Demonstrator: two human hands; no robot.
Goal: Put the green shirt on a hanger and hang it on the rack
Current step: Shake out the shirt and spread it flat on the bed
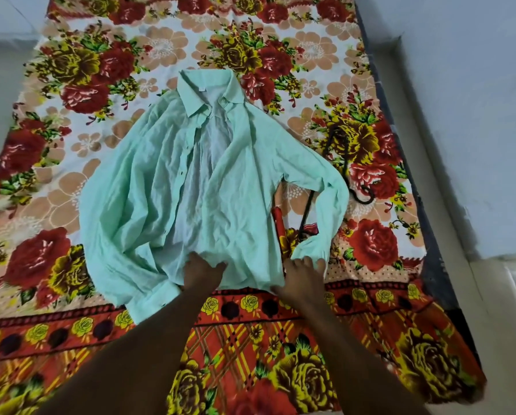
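We see the pale green button-up shirt [197,187] lying open, collar away from us, on the floral bedsheet [71,85]. Our left hand [201,272] and right hand [301,277] pinch its near hem, each grip clamped on cloth. A dark hanger [345,163] lies partly under the sleeve.

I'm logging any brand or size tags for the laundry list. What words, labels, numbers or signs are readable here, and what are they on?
No text can be read anywhere in this view.
Green shirt: a small pale tag sits inside the collar, too small and blurred to read.
Floral bedsheet: printed flowers only, no lettering.
Dark hanger beside the shirt: no marking visible.
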